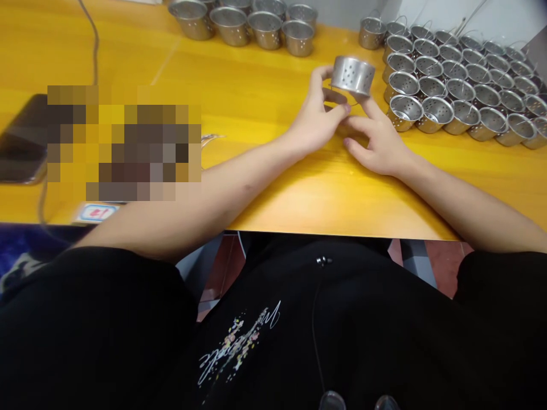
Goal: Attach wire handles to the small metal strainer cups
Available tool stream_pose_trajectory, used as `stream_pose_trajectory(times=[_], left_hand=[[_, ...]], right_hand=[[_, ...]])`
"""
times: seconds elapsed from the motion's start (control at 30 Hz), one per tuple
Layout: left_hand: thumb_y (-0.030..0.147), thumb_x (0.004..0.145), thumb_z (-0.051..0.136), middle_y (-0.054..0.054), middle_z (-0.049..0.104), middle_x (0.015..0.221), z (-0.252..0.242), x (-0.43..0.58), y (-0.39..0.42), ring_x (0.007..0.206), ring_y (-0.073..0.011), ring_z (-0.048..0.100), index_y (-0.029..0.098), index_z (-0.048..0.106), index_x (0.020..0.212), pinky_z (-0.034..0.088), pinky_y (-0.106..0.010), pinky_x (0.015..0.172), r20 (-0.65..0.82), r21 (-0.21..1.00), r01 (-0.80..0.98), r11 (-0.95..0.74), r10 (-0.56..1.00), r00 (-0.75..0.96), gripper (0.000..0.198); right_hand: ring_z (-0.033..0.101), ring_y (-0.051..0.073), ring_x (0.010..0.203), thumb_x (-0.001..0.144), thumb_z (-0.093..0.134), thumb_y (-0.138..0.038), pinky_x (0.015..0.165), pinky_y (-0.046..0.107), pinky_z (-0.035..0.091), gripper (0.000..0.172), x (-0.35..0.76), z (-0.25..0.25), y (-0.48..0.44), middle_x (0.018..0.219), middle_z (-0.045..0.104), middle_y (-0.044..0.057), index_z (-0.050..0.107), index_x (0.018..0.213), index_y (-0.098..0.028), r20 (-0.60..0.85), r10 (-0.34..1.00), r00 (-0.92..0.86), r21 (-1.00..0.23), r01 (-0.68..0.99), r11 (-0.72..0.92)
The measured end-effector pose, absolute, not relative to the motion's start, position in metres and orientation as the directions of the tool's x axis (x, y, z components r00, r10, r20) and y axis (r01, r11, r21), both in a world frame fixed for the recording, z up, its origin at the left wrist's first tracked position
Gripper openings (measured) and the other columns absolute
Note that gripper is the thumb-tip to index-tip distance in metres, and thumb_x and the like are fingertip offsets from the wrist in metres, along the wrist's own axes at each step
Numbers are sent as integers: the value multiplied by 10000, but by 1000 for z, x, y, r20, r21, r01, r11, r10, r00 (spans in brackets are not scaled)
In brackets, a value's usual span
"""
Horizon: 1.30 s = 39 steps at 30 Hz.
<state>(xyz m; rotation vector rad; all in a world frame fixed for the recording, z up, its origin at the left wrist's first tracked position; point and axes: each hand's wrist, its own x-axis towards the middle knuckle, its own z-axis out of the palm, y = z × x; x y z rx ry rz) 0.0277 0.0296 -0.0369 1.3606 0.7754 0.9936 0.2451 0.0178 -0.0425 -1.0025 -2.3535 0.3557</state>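
Note:
Over the table, a perforated metal cup (352, 76) is held up between my two hands, with its wide sides dotted by small holes. My left hand (321, 111) grips it from the left, fingers curled behind and thumb below. A thin wire shows under the cup beside that thumb. On the right, my right hand (376, 136) touches the cup's lower right side with a raised finger, while its thumb and another finger point left below it. Part of the right fingers is hidden behind the cup.
Rows of perforated cups with wire handles (453, 90) stand at the right. More metal cups (264, 29) without visible handles line the back. A dark phone-like object (25, 142) lies at the left beside a pixelated patch. Some thin wires (209, 139) and a label (98, 212) are near my left forearm.

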Motion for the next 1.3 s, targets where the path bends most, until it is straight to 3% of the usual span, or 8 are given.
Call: stream_pose_trajectory(times=[0.23,0.43,0.57,0.67,0.73,0.97,1.13,1.3], left_hand=[[485,688,784,62,845,1587,-28,27,22,1924,-406,339,627,503,1828,541,-684,1405,192,981,-68,-180,938,289,1182],[457,654,738,146,857,1566,-28,25,23,1946,-394,285,703,406,1857,529,-719,1401,189,982,-64,-178,914,360,1272],[395,639,721,75,804,1677,-30,24,22,1726,-472,589,585,554,1729,616,-697,1296,178,984,-53,-170,946,272,1119],[299,625,676,-14,785,1665,-29,24,19,1407,-426,823,434,598,1547,678,-636,1194,162,982,-136,-132,957,239,934],[235,620,643,-15,802,1622,-28,25,18,1305,-379,874,401,575,1486,713,-587,1156,143,977,-189,-101,963,229,885],[136,690,661,42,795,1703,-29,26,24,1352,-347,895,422,569,1503,741,-516,1193,93,978,-202,-43,966,241,867],[207,654,698,38,792,1717,-29,25,20,1415,-391,868,447,612,1571,722,-576,1222,118,977,-201,-66,958,261,952],[348,762,808,55,840,1644,-24,24,10,1606,-442,747,545,654,1655,694,-639,1228,182,982,-101,-161,946,267,927]], right_hand=[[512,512,1835,1008,859,-534,1561,822,408,568,248,-49,24,1867,680,78,814,1552,-380,377,715,-589,-434,570,698],[548,501,1821,1021,847,-532,1567,779,428,694,250,-52,25,1844,704,110,723,1683,-365,411,710,-572,-426,568,704],[617,516,1755,1048,819,-535,1523,791,489,623,250,-53,24,1804,735,128,730,1636,-350,421,708,-567,-397,587,706],[693,522,1662,1071,781,-558,1476,811,537,507,250,-52,22,1733,778,143,751,1528,-342,456,688,-564,-368,585,723],[743,514,1592,1094,754,-589,1447,812,569,467,249,-50,21,1662,816,139,748,1502,-362,464,694,-550,-374,589,717],[656,507,1736,1073,769,-648,1490,740,551,766,244,-42,17,1832,713,126,597,1784,-419,517,698,-495,-434,551,712],[680,535,1673,1055,796,-634,1468,796,547,677,247,-42,21,1787,748,143,703,1688,-411,508,701,-501,-384,596,705],[751,534,1545,1082,772,-661,1395,833,603,538,250,-49,25,1624,834,146,763,1552,-398,482,733,-479,-415,612,673]])
